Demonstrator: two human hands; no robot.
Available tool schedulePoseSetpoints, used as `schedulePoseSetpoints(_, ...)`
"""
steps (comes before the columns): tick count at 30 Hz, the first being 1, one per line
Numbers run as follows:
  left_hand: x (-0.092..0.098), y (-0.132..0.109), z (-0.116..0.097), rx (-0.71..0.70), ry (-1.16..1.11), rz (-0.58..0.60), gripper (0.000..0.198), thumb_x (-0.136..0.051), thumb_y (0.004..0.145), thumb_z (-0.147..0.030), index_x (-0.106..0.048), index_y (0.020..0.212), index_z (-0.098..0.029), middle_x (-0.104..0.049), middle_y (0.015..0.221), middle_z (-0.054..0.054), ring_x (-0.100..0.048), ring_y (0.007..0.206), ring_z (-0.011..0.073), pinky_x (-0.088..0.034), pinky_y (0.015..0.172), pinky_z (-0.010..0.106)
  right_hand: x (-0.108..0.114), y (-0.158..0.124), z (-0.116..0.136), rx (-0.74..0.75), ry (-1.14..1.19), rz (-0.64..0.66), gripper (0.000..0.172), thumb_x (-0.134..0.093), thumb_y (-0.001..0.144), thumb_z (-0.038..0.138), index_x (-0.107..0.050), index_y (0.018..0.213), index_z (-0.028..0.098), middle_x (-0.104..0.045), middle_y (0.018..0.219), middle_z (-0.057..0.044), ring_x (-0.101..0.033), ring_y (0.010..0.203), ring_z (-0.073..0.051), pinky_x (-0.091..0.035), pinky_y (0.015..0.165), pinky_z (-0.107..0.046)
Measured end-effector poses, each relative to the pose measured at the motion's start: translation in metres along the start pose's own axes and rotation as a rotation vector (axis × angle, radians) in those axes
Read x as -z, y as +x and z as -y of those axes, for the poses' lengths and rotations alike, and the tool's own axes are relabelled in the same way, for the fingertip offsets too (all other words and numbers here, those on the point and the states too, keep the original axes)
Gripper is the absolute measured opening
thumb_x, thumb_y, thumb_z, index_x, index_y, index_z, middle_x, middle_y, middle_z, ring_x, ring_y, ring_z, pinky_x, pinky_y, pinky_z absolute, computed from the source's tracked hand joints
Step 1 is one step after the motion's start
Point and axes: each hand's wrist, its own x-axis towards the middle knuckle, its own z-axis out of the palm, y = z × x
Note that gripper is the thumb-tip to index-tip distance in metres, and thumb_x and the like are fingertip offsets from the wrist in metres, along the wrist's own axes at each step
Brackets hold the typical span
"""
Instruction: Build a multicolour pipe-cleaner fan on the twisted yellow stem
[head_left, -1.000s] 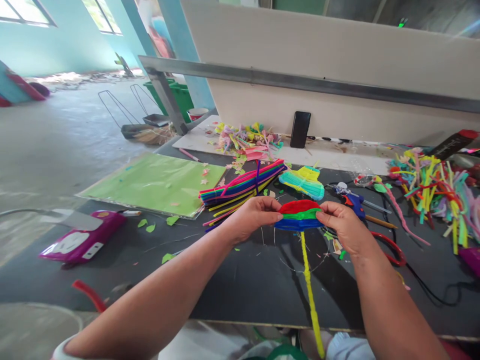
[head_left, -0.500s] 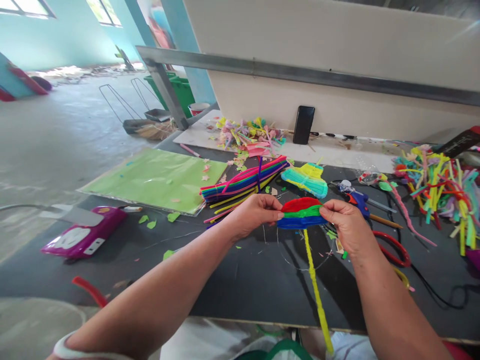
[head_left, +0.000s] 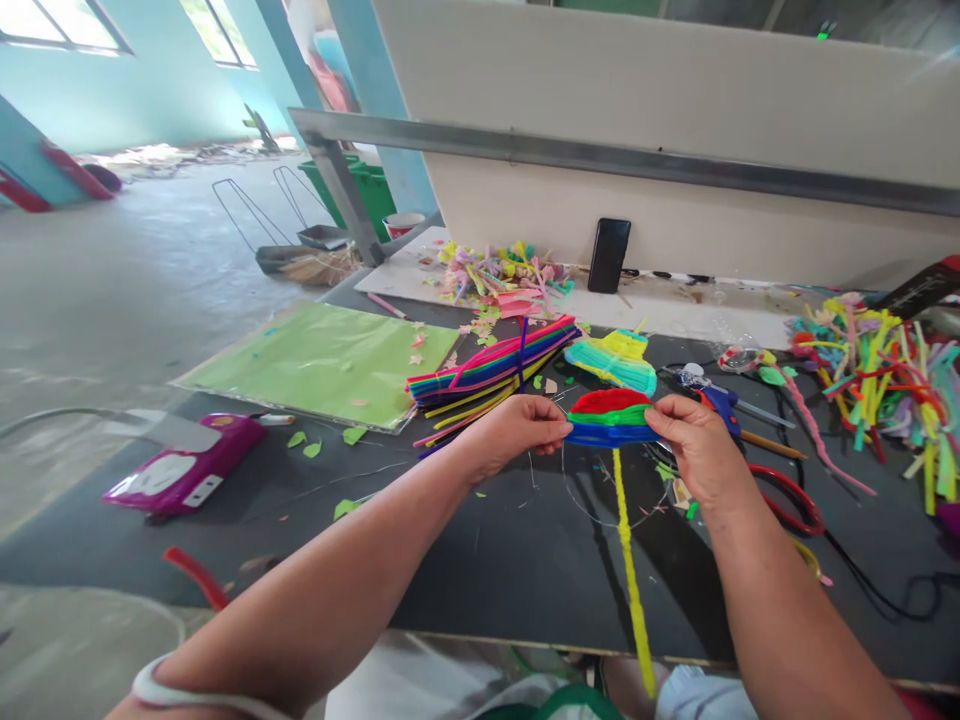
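Observation:
A pipe-cleaner piece in red, green and blue bands is stretched between my two hands above the dark table. My left hand pinches its left end between thumb and fingers. At its right end, my right hand pinches it the same way. A yellow pipe-cleaner stem hangs down from the piece past the table's front edge. Just behind lies a flat teal and yellow pipe-cleaner shape. To its left rests a tied bundle of coloured pipe cleaners.
A green sheet and a purple glue-gun-like device or pouch lie left. A phone leans against the back board. Right are a blue glue gun, red-handled scissors and a pipe-cleaner heap. Paper scraps are scattered about.
The banded piece has tilted, so its face shows flatter and the blue band looks more edge-on. Both hands keep their pinch. The whole view has shifted slightly.

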Motion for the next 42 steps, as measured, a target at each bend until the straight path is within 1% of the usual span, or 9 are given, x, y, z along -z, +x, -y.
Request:
schedulePoseSetpoints(4,-0.004,0.000,0.001,-0.011,-0.044,-0.023,0.024,-0.070,0.067,-0.034,-0.060,0.068,-0.012,-0.054,0.057,-0.002,-0.047,0.053,0.0070,-0.036,0.054,0.021,-0.001,0.000,-0.002,-0.012,0.022,0.005,0.018,-0.075,0.062,0.029,-0.061,0.060,0.018,-0.048,0.055,0.005,-0.039,0.056,-0.009,-0.028,0.057,-0.025)
schedulePoseSetpoints(9,-0.008,0.000,0.002,-0.062,-0.170,-0.067,0.021,-0.071,0.065,-0.029,-0.059,0.070,-0.013,-0.050,0.058,-0.004,-0.043,0.053,0.0059,-0.033,0.055,0.020,-0.006,-0.001,0.000,-0.095,0.132,-0.010,0.018,-0.077,0.057,0.028,-0.062,0.059,0.018,-0.052,0.054,0.004,-0.041,0.053,-0.009,-0.029,0.054,-0.025)
schedulePoseSetpoints(14,-0.008,0.000,0.006,-0.107,-0.154,-0.077,0.020,-0.070,0.067,-0.030,-0.060,0.070,-0.013,-0.051,0.061,-0.003,-0.044,0.056,0.0071,-0.035,0.058,0.022,-0.007,-0.001,0.001,-0.174,0.179,-0.092,0.022,-0.079,0.052,0.030,-0.062,0.062,0.019,-0.056,0.059,0.002,-0.046,0.051,-0.011,-0.030,0.050,-0.026)
schedulePoseSetpoints(18,-0.006,0.003,0.009,-0.094,-0.104,-0.022,0.021,-0.068,0.071,-0.032,-0.059,0.072,-0.013,-0.053,0.062,-0.002,-0.046,0.057,0.0072,-0.035,0.059,0.021,0.000,0.004,-0.001,-0.156,0.133,-0.005,0.024,-0.076,0.059,0.037,-0.062,0.064,0.019,-0.056,0.060,0.002,-0.046,0.053,-0.011,-0.033,0.051,-0.026)
schedulePoseSetpoints(23,-0.004,0.005,0.008,-0.074,-0.047,0.000,0.024,-0.067,0.072,-0.035,-0.058,0.072,-0.013,-0.053,0.063,-0.002,-0.046,0.056,0.0073,-0.036,0.057,0.021,0.006,0.007,0.001,-0.094,0.079,-0.015,0.026,-0.068,0.069,0.044,-0.063,0.070,0.018,-0.055,0.059,0.002,-0.044,0.053,-0.010,-0.031,0.051,-0.025)
schedulePoseSetpoints(28,-0.002,0.005,0.007,-0.035,-0.013,0.032,0.026,-0.068,0.071,-0.037,-0.057,0.074,-0.013,-0.053,0.063,-0.002,-0.046,0.057,0.0077,-0.036,0.058,0.021,0.008,0.005,0.008,-0.077,-0.001,0.051,0.026,-0.072,0.064,0.040,-0.061,0.064,0.017,-0.049,0.053,0.004,-0.039,0.050,-0.008,-0.028,0.051,-0.024)
schedulePoseSetpoints(34,-0.007,0.003,0.004,-0.040,0.013,0.007,0.032,-0.065,0.073,-0.043,-0.061,0.086,-0.014,-0.053,0.072,-0.001,-0.045,0.059,0.0080,-0.035,0.056,0.021,0.006,0.001,0.000,-0.129,-0.070,0.149,0.026,-0.069,0.068,0.041,-0.064,0.075,0.017,-0.051,0.058,0.004,-0.038,0.052,-0.008,-0.025,0.051,-0.024)
schedulePoseSetpoints(38,-0.012,0.003,0.005,-0.050,-0.009,-0.009,0.032,-0.067,0.071,-0.044,-0.060,0.081,-0.014,-0.053,0.069,-0.002,-0.045,0.060,0.0080,-0.033,0.058,0.021,0.000,-0.001,-0.004,-0.143,-0.074,0.221,0.025,-0.068,0.069,0.042,-0.064,0.078,0.018,-0.053,0.063,0.004,-0.040,0.055,-0.009,-0.027,0.054,-0.024)
schedulePoseSetpoints(42,-0.012,0.003,0.007,-0.055,-0.007,-0.029,0.032,-0.067,0.070,-0.044,-0.058,0.075,-0.014,-0.051,0.065,-0.003,-0.043,0.057,0.0079,-0.032,0.056,0.021,-0.003,-0.002,-0.001,-0.145,-0.068,0.247,0.026,-0.067,0.070,0.043,-0.064,0.076,0.018,-0.054,0.064,0.003,-0.042,0.058,-0.010,-0.030,0.057,-0.024)
